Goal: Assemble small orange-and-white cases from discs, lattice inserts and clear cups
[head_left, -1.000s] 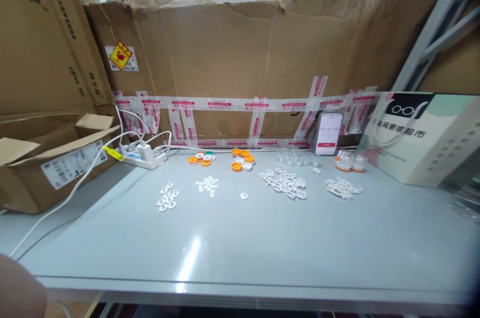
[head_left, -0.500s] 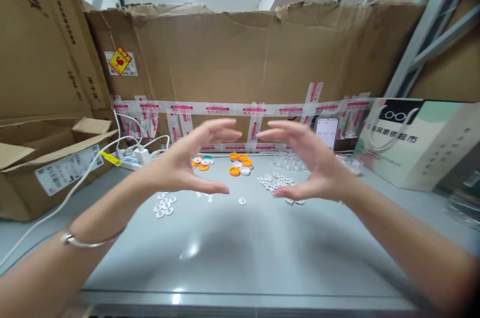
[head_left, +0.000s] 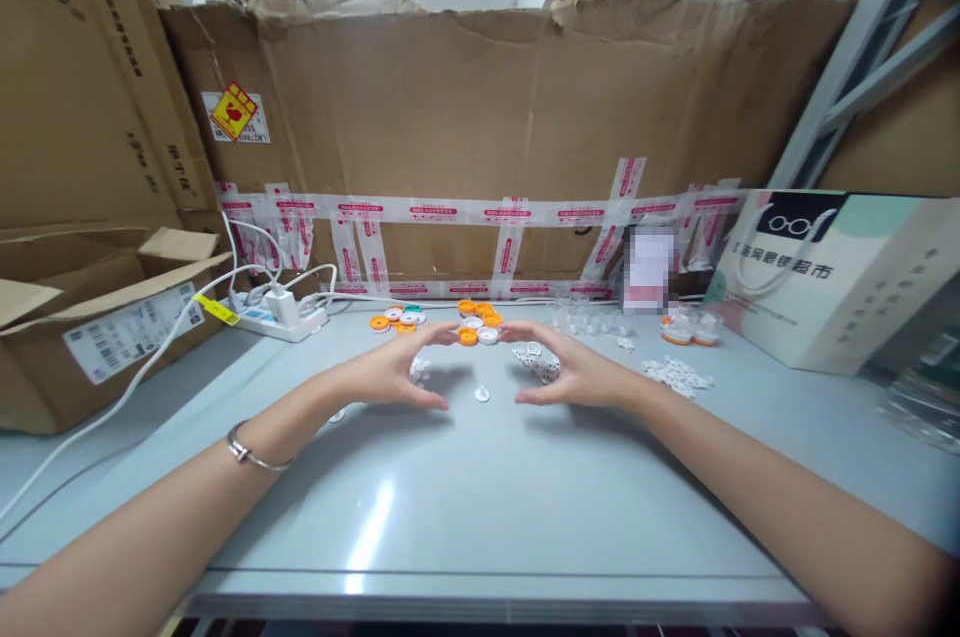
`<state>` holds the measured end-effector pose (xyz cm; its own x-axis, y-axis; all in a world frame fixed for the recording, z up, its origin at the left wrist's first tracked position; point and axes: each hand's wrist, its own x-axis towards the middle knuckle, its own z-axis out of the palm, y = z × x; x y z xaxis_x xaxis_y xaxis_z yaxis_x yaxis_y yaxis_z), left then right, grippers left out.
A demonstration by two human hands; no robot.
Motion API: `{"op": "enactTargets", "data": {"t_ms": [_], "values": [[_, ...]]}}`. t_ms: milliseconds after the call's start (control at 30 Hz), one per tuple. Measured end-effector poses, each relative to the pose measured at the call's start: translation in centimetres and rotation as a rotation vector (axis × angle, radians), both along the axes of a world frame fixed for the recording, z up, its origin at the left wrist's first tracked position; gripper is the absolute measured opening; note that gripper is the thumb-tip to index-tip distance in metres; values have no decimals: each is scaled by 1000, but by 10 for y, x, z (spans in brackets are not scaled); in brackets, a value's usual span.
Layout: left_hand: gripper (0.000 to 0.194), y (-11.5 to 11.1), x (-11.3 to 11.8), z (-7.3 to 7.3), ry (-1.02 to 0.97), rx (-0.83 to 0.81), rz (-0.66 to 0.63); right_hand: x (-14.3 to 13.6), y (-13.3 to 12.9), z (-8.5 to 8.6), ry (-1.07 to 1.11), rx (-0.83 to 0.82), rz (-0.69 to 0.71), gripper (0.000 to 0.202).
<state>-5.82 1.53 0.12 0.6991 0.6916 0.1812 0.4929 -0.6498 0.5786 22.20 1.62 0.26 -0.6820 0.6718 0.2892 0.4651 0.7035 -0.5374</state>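
Note:
My left hand (head_left: pixel 397 369) is open with thumb and fingers curved apart, and a silver bracelet (head_left: pixel 255 449) circles that wrist. Opposite it, my right hand (head_left: pixel 566 367) makes the same open curve. Between the two thumbs a single small white disc with a peg (head_left: pixel 482 395) rests on the table. Just beyond the fingertips lies a cluster of orange (head_left: pixel 469 337) and white round caps (head_left: pixel 488 335); whether the fingers touch them I cannot tell. Small white patterned pieces (head_left: pixel 534 363) are partly covered by my right hand. Other small white parts (head_left: pixel 420 372) show inside the left hand's curve.
Round orange caps (head_left: pixel 380 324) lie back left. Clear plastic parts (head_left: pixel 592 319), white pieces (head_left: pixel 677 376) and clear-topped orange pieces (head_left: pixel 690 327) are back right. A power strip (head_left: pixel 281 317), an open carton (head_left: pixel 112 337), a blurred-out phone (head_left: pixel 649 269) and a paper bag (head_left: pixel 817 287) border the table (head_left: pixel 487 507).
Both hands have come down and forward, from in the air to low over the table near the caps. They stay open. The view has shifted slightly.

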Motion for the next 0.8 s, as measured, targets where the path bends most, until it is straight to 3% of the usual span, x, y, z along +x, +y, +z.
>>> {"op": "enactTargets", "data": {"t_ms": [133, 233, 400, 633, 800], "values": [[81, -2, 4, -7, 12, -8, 1, -5, 0, -8, -53, 9, -27, 61], [76, -1, 7, -12, 34, 15, 21, -14, -1, -15, -51, 92, -41, 43], [73, 5, 3, -8, 75, 96, 70, -32, -4, -24, -34, 179, -93, 22], [55, 28, -36, 14, 133, 325, 307, -43, 0, -32, -99, 197, -192, 12], [52, 50, -71, 11, 267, 410, 519, -41, 9, -38, -110, 244, -271, 14]]}}
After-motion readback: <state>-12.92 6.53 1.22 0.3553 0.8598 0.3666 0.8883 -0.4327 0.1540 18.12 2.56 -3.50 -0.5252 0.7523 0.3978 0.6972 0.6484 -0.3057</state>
